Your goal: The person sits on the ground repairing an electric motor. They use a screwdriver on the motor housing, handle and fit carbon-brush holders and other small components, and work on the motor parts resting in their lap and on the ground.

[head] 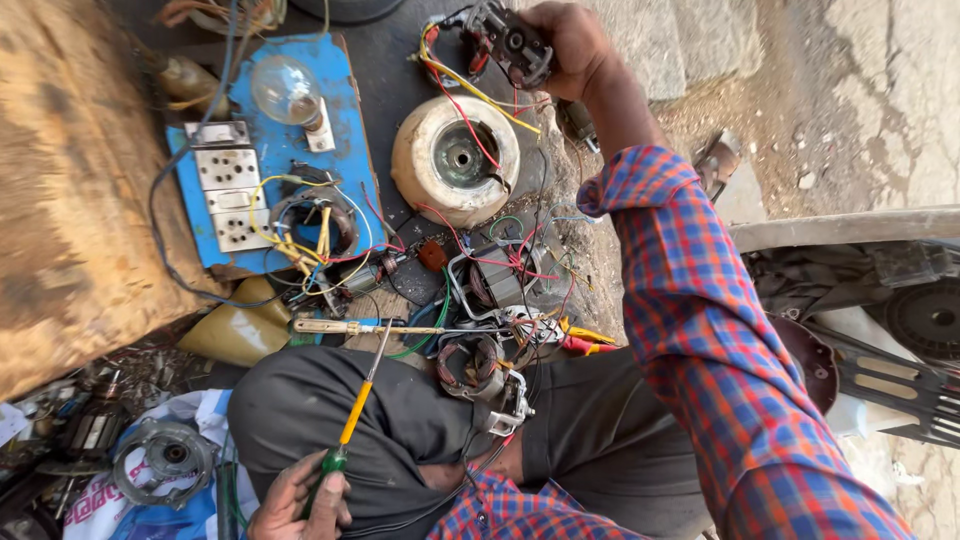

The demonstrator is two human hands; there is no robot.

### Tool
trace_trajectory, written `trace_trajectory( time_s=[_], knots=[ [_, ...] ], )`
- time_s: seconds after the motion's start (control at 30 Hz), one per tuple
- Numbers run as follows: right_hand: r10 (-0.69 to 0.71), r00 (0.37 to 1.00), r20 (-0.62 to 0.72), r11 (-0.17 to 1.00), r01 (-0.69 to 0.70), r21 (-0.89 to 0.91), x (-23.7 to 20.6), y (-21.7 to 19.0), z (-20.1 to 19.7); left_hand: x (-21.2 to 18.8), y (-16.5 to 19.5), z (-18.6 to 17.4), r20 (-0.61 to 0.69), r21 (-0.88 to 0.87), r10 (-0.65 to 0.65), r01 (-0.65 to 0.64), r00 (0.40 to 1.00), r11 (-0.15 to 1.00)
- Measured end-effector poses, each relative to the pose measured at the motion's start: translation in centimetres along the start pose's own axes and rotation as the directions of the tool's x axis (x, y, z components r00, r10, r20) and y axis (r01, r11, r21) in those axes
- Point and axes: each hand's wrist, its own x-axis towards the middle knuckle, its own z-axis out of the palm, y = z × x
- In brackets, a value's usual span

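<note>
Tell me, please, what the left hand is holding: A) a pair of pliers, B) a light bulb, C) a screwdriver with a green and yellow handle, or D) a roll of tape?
C: the left hand grips the green end of a screwdriver whose shaft points up toward the wired parts.

My right hand (565, 40) holds a wired part (500, 40) beyond the round housing (455, 160); my left hand (295, 500) grips a screwdriver (350, 420) near my lap
</note>
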Motion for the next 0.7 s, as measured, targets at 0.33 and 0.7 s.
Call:
trace_trajectory(
  time_s=[0.33,0.7],
  knots=[
    [-0.295,0.954,-0.052,0.906,0.296,0.304,-1.1,6.4,1.0,0.8,12.6,4.5,0.059,0.385,0.300,-0.299,0.952,0.873],
    [-0.296,0.945,-0.138,0.920,0.321,0.226,-2.7,5.3,2.5,15.9,29.4,22.5,0.495,0.673,0.693,-0.736,0.523,0.075]
  ],
)
